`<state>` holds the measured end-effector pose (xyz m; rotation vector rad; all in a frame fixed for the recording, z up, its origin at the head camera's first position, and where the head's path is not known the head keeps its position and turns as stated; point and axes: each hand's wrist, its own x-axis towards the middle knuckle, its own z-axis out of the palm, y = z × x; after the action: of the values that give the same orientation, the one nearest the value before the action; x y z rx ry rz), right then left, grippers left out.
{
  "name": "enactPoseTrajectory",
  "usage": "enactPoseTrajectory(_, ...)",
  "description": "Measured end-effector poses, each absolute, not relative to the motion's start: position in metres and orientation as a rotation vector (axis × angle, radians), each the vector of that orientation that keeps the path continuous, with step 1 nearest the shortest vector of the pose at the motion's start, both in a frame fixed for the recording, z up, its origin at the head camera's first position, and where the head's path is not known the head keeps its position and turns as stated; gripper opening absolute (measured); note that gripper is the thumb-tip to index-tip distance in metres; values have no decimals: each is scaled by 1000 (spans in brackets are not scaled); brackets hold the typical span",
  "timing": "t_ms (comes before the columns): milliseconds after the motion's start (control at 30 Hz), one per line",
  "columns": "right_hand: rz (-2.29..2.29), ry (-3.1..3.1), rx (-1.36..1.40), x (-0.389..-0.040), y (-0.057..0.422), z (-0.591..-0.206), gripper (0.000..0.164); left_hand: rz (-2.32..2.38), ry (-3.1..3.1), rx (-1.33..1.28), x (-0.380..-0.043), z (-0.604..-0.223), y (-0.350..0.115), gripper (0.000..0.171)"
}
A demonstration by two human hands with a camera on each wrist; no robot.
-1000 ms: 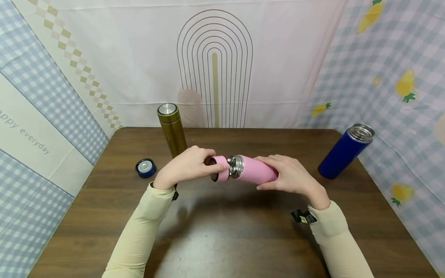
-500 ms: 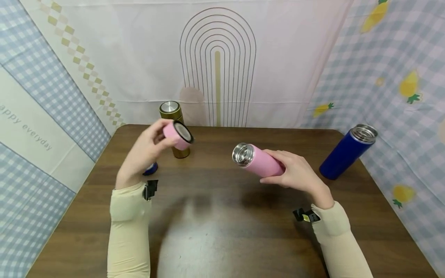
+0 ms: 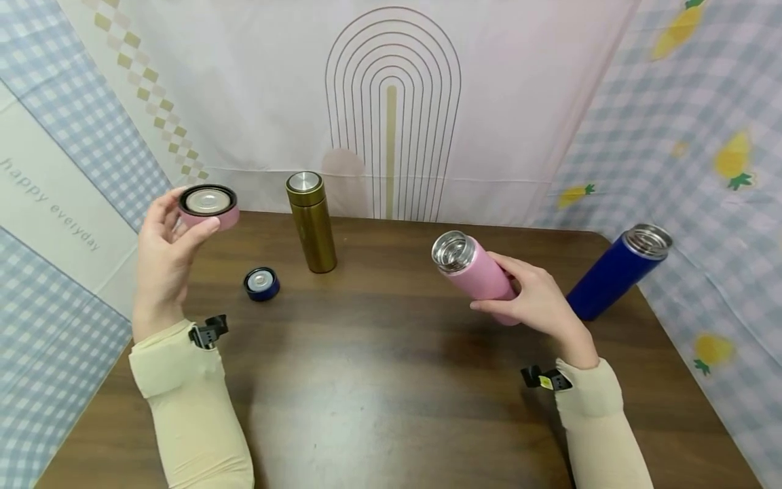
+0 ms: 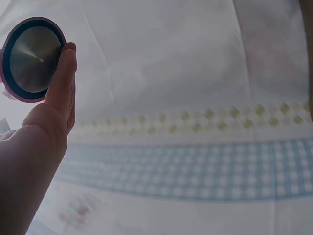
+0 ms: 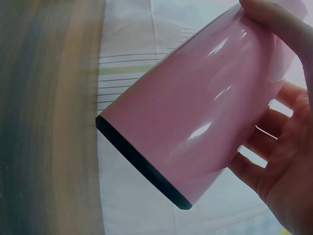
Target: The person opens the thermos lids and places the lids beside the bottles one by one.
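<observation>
My left hand (image 3: 168, 248) pinches a pink thermos lid (image 3: 210, 207) between thumb and fingers, its inner side facing up, held high over the table's back left. From below, the left wrist view shows the metal disc top of the lid (image 4: 34, 59). My right hand (image 3: 540, 299) grips a pink thermos bottle (image 3: 482, 272) around its body. The bottle is tilted, its uncovered steel mouth (image 3: 453, 251) pointing up and left. In the right wrist view, the dark base (image 5: 142, 161) of the bottle shows, with the fingers (image 5: 266, 129) wrapped along its side.
A gold thermos (image 3: 314, 224) with its lid on stands at the back. In front of it to the left lies a blue lid (image 3: 262, 283), inner side up. A lidless blue thermos (image 3: 617, 272) stands at the right, behind my right hand. Patterned cloth (image 3: 269, 88) hangs behind the wooden table (image 3: 354, 380).
The pink lid has come away from the bottle's mouth, moved far left and turned inner side up in my left hand. The bottle has shifted slightly right and tilted more upright.
</observation>
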<state>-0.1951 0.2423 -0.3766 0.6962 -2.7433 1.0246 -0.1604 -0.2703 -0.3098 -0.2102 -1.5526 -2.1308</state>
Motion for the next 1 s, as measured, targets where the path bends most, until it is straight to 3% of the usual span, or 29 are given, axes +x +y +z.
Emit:
enactPoseTrajectory(233,1055,-2718,637,-192,251,-378,83,-2207,-1461,-89,-163,-325,-293,53)
enactPoseTrajectory(600,1085,-2688,565,-192,258,-373,82,-2063,-1737,480,-171,-358,-332,59)
enactPoseTrajectory(867,1077,-2667,520,-192,263,-369,83,-1916,-1986,682,-178,-380,-347,55)
enactPoseTrajectory(1000,1064,-2666,516,-191,263,-369,83,-1765,-2223,712,-181,-393,-354,69)
